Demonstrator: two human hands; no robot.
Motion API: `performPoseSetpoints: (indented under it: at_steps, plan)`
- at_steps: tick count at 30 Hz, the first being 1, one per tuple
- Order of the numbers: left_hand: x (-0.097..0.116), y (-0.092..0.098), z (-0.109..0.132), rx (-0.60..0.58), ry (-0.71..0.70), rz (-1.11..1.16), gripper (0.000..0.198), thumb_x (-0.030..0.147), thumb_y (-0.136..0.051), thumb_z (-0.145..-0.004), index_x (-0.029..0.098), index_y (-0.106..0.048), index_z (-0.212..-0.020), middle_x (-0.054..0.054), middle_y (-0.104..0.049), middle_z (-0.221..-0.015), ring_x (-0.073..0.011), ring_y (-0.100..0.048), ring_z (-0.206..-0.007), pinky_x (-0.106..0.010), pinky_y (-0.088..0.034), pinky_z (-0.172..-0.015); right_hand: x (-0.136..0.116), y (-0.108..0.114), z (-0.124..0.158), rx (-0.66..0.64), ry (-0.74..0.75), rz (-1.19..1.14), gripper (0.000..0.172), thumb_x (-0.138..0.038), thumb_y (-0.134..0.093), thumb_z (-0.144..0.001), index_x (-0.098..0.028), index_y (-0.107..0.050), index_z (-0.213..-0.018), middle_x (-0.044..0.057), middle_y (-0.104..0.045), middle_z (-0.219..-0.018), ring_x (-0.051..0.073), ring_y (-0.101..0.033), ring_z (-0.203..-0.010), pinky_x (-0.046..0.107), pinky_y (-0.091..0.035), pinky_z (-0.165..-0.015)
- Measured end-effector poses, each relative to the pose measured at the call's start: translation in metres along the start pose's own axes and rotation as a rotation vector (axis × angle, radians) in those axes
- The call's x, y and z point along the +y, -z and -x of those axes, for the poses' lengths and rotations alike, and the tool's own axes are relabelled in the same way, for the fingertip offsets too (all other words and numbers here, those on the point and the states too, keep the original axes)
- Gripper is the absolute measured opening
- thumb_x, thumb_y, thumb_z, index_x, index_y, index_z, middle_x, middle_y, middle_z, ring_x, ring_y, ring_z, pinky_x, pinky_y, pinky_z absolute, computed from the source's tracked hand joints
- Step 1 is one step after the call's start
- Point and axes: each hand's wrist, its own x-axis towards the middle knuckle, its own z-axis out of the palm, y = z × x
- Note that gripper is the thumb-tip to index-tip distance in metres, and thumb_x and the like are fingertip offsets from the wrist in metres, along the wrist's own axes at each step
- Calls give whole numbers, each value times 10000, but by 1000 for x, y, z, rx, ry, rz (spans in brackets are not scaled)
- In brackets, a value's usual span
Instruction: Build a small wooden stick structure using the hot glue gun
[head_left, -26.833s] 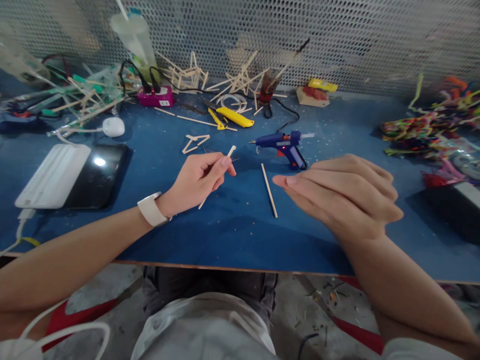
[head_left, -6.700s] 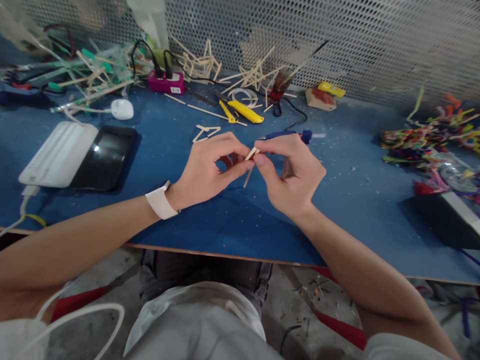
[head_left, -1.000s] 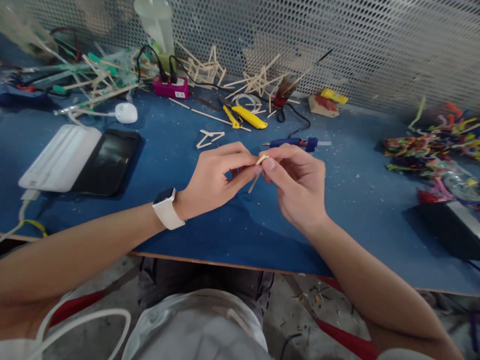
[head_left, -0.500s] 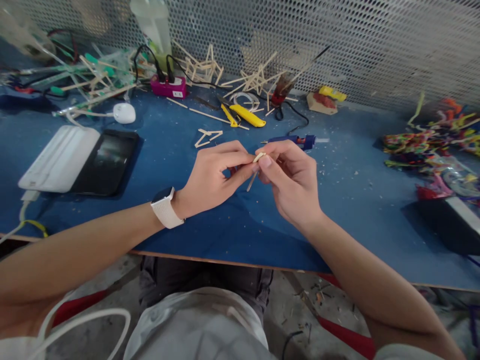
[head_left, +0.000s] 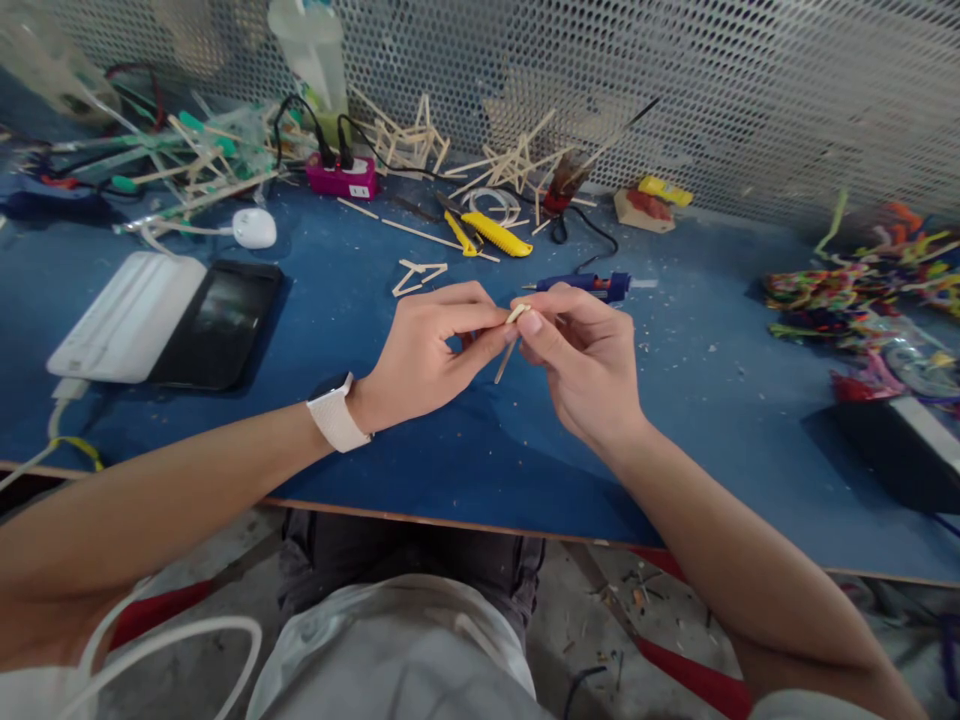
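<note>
L hand (head_left: pixel 424 350) & R hand (head_left: pixel 585 365) are together, both pinching the top end of the stick (head_left: pixel 503 364). It sits btwn them, equally near each, its long axis slanting down-left toward the body. Glue gun (head_left: pixel 581 284) lies just beyond R hand.

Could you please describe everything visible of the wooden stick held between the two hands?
The wooden stick is thin, pale and bare. It is tilted, upper end leaning right, and held in the air above the blue table. The left hand and the right hand both pinch it near the top and hide part of it; only its light upper tip and lower end show. Whether it is one piece or two cannot be told.
</note>
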Motion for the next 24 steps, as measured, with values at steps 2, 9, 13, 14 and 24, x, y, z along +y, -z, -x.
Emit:
performPoseSetpoints:
  at_steps: [2,9,13,14,24]
  plan:
    - [-1,0,1,0,4,-2,397,482,-716,-1139,224,-791,-847,-26,-762,-829,-146,-709,-756,-310,-559,-691,0,-1,0,-6,-29,-5,220,-532,-960,-928,-340,-905,-1020,-13,-759,-922,110,-509,-647,305,-455,-587]
    - [-4,0,0,10,5,-4,332,443,-739,-1131,217,-796,-895,-21,-748,-825,-137,-685,-745,-292,-529,-682,0,-1,0,13,-83,-14,387,-561,-1000,-870,-376,-876,-1187,-65,-572,-712,113,-459,-585,300,-439,-543]
    - [-2,-1,-1,5,8,-14,333,414,-728,-1140,205,-789,-889,-19,-752,-828,-132,-691,-744,-280,-530,-681,3,1,0,17,-35,36,288,-572,-959,-913,-338,-881,-1062,-35,-663,-790,117,-494,-607,310,-461,-559]
    - [-2,-1,0,0,10,-13,330,403,-726,-1142,204,-788,-886,-20,-757,-831,-131,-694,-744,-277,-530,-679,4,1,0,24,-20,57,280,-579,-947,-922,-328,-879,-1027,-23,-694,-828,121,-512,-620,316,-468,-566]
    - [6,13,-14,128,10,-17,210,419,-703,-1121,238,-805,-1149,-62,-777,-969,-185,-723,-855,-349,-599,-763,0,-3,-1,104,143,245,339,-609,-887,-952,-273,-846,-944,-15,-666,-821,136,-553,-681,333,-483,-649]
